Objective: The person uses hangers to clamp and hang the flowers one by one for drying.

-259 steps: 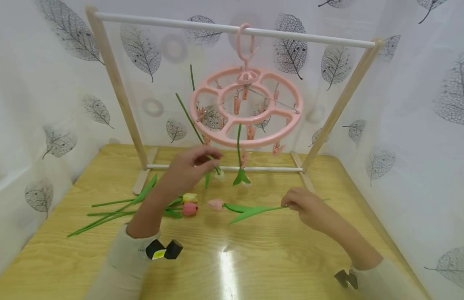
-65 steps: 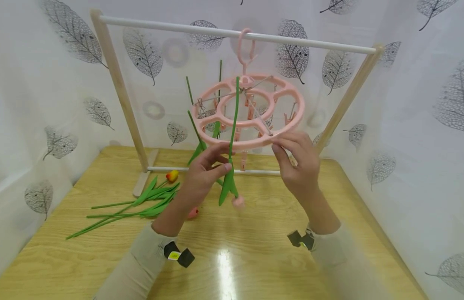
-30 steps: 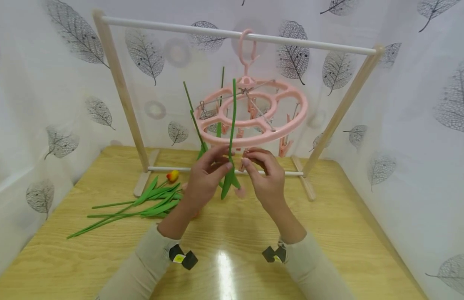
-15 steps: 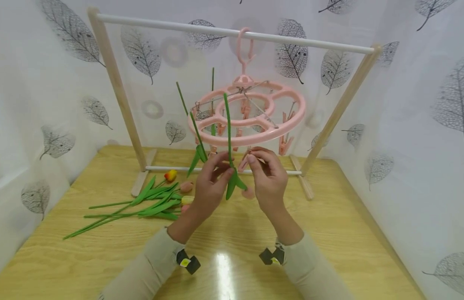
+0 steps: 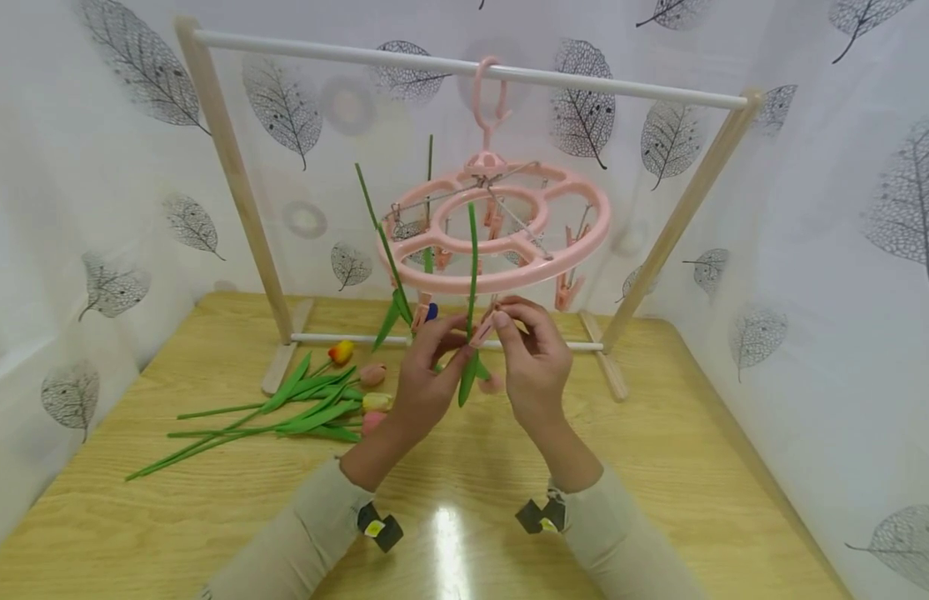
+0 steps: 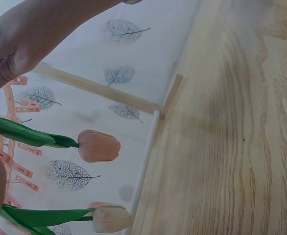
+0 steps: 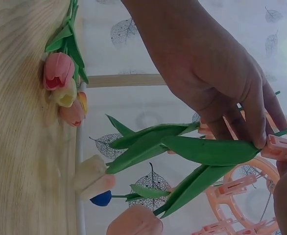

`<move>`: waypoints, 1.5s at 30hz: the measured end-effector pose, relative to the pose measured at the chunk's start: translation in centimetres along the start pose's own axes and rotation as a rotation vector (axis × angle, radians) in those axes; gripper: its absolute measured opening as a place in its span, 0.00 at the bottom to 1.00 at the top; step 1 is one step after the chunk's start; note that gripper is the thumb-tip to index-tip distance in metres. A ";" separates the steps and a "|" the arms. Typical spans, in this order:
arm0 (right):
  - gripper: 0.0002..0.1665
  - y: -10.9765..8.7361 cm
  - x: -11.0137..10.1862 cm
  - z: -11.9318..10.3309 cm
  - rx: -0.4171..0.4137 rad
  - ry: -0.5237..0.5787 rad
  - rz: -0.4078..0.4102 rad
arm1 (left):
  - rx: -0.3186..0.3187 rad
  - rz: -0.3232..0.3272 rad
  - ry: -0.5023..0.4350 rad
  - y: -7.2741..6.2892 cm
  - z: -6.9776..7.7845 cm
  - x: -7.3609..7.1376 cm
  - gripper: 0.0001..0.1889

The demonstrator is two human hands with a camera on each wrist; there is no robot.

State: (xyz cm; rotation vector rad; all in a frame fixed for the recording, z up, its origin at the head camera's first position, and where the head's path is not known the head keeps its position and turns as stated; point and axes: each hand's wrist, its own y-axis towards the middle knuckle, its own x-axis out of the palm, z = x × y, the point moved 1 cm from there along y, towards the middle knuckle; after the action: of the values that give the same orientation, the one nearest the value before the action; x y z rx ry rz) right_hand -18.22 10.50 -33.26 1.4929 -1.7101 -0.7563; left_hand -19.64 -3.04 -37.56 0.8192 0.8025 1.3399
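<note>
My left hand (image 5: 427, 371) pinches the stem of a pink tulip (image 5: 473, 258) below the hanger's front rim. The tulip hangs head down, its pink bloom (image 7: 136, 223) large in the right wrist view. My right hand (image 5: 537, 358) holds a pink clothespin (image 5: 482, 332) between thumb and fingers, its tip right at the stem by the left fingertips. The clothespin hangs from a round pink clip hanger (image 5: 539, 271). In the left wrist view the held bloom (image 6: 99, 146) points toward the table. Curled fingers partly hide the stem.
A wooden stand with a white bar (image 5: 344, 53) carries the hanger. Other tulips hang head down at its left, including a blue bloom (image 7: 102, 198). Several loose tulips (image 5: 314, 404) lie on the table's left. A clothespin (image 5: 569, 292) dangles at the right.
The pink tulip, earlier on the table in my right hand, is now head down in my left. My right hand moved from the hanger's rim to a clothespin, which has tilted against the stem.
</note>
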 end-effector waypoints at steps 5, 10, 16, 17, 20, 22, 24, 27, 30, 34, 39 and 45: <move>0.07 0.1 0.1 -0.1 0.006 0.022 -0.019 | 0.008 -0.005 0.010 0.0 0.1 0.0 0.21; 0.08 0.1 0.2 -0.1 0.008 0.014 -0.035 | 0.011 -0.001 0.022 0.0 0.1 0.0 0.22; 0.09 0.1 0.1 0.1 0.020 -0.023 -0.022 | -0.015 0.009 0.026 0.0 0.5 0.1 0.21; 0.09 0.1 0.1 0.1 0.023 -0.029 -0.020 | -0.019 0.010 0.026 0.0 0.5 0.1 0.22; 0.09 0.1 0.0 0.0 0.029 -0.052 -0.009 | -0.023 0.010 0.024 0.0 0.4 0.2 0.22; 0.08 0.1 0.1 0.0 0.030 -0.073 0.000 | -0.022 0.010 0.026 -0.1 0.4 0.3 0.22; 0.08 0.0 0.1 0.0 0.023 -0.097 0.006 | -0.023 0.010 0.026 -0.1 0.4 0.3 0.22; 0.08 -0.1 0.2 0.1 0.021 -0.111 0.016 | -0.030 0.016 0.032 -0.3 0.3 0.4 0.22; 0.08 -0.1 0.2 0.1 0.034 -0.096 0.017 | -0.040 0.024 0.031 -0.4 0.3 0.5 0.22; 0.09 -0.1 0.2 0.0 0.066 -0.076 0.007 | -0.050 0.030 0.022 -0.4 0.3 0.6 0.22; 0.09 -0.1 0.1 0.0 0.087 -0.096 -0.003 | -0.070 0.024 0.003 -0.4 0.4 0.7 0.22; 0.10 -0.1 0.0 0.0 0.086 -0.121 -0.001 | -0.090 0.028 0.013 -0.4 0.6 0.7 0.22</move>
State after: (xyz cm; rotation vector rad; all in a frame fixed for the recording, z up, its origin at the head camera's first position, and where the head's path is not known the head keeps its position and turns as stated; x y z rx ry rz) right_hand -18.17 10.44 -33.39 1.5329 -1.8525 -0.7968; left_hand -18.90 -2.35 -37.69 0.7537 0.7380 1.3978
